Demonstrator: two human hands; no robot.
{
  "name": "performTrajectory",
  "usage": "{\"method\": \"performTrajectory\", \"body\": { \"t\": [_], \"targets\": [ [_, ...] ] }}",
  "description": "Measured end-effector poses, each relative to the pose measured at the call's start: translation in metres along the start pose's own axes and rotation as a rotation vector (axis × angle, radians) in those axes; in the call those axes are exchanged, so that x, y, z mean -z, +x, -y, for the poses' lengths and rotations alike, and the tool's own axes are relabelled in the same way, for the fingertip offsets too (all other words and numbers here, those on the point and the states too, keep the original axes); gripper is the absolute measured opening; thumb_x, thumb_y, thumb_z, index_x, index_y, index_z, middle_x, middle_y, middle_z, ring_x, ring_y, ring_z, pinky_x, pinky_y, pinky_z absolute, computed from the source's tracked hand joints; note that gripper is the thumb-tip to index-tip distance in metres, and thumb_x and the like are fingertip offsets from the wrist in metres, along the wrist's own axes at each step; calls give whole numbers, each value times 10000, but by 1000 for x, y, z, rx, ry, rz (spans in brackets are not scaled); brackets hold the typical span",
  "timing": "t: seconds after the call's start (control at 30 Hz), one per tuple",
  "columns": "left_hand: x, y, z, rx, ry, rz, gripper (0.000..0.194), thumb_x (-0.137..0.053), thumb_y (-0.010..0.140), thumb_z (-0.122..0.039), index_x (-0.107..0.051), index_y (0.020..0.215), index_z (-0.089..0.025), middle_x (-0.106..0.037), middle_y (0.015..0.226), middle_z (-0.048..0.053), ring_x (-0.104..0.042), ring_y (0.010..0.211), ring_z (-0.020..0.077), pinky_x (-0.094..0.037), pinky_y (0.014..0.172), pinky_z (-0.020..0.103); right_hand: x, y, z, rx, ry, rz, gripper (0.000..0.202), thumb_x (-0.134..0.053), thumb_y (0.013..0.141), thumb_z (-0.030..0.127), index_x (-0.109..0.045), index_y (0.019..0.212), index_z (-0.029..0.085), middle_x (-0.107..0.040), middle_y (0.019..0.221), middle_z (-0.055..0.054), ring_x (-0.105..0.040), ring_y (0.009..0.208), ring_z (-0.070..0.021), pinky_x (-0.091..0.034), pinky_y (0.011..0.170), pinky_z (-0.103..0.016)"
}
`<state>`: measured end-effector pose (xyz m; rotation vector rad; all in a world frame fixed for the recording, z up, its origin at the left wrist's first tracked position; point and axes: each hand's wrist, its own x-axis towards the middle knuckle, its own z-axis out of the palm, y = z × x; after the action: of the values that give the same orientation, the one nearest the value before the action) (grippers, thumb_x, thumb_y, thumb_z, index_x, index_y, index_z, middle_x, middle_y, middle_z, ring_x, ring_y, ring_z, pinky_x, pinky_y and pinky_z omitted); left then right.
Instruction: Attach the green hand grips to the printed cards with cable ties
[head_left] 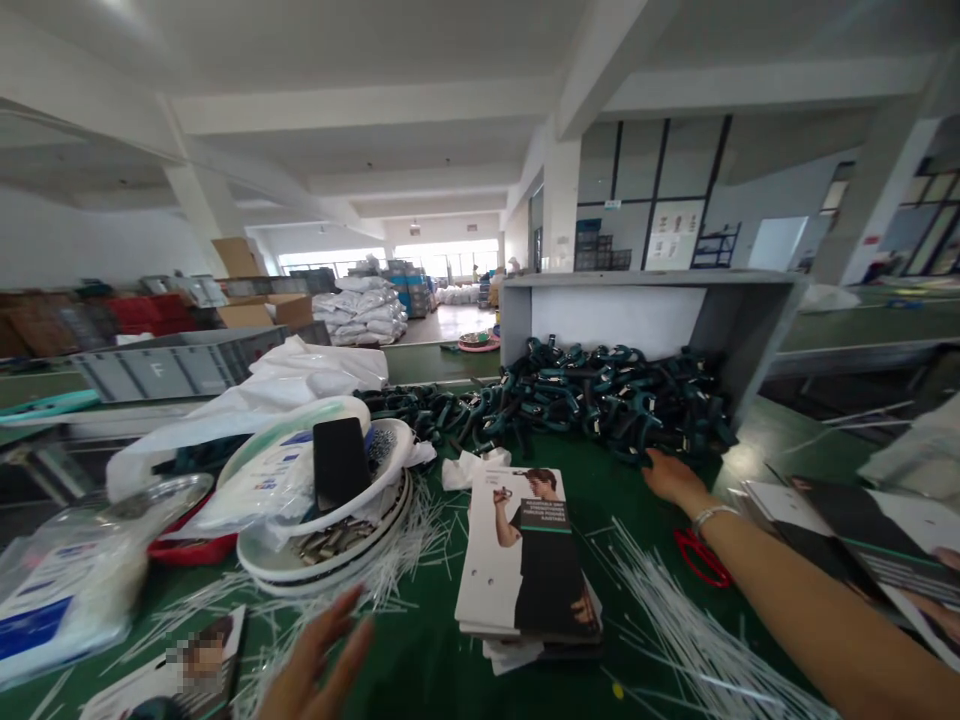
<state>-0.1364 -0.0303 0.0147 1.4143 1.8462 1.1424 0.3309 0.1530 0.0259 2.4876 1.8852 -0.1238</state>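
Two hands are seen, well apart; the card stack point(491, 600) on the green table point(409, 660) is taken as landmark. The right hand point(673, 478) is extended beyond the stack and to its right, fingertips placed at the near edge of the pile of dark grip pieces point(600, 400); whether one is pinched cannot be told. The left hand point(319, 660) is held low, left of the stack, fingers parted, nothing seen in it. The pile is spread behind the stack, partly inside a grey bin point(769, 340). White strips point(675, 610) are strewn right of the stack; a red-handled tool point(701, 560) is left there too, just beside the right forearm.

Step judged: a pick from the pile. A loose front piece is best chosen, since the pieces look tangled. It should be gripped by one handle and lifted, not dragged, so neighbours aren't pulled toward the stack. The red handles should be cleared by the wrist.
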Motion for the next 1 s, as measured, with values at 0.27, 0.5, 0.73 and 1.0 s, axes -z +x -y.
{"method": "performTrajectory", "body": {
  "t": [0.27,0.5,0.73,1.0],
  "targets": [
    [-97,40,-47,-51,46,443,458,-480,783,-564,-615,949,-158,-678,896,73,-607,800,228,-423,688,295,-22,-10,10,193,18,217,348,-581,717,496,-694,733,167,-687,815,-90,-638,738,-225,-415,581,-285],
    [-73,47,-50,-143,288,377,434,-456,780,-567,-621,718,-170,-588,625,24,-519,613,188,-303,547,263,-31,-47,30,233,88,195,79,-611,598,184,-674,601,136,-686,737,-123,-625,687,-221,-377,544,-267],
    [-54,31,-56,53,-165,448,439,-528,740,-542,-553,970,-169,-595,698,7,-528,600,162,-336,451,220,-5,-46,2,240,321,142,237,-499,749,289,-672,677,144,-681,676,-41,-560,554,-110,-383,494,-193],
    [-55,16,-71,296,-486,663,588,-678,659,-364,-404,1154,-206,-644,918,35,-617,716,182,-459,545,246,7,-65,-8,188,256,125,297,-562,711,410,-661,604,150,-646,605,-40,-566,567,-133,-381,523,-215]
  ]
}}
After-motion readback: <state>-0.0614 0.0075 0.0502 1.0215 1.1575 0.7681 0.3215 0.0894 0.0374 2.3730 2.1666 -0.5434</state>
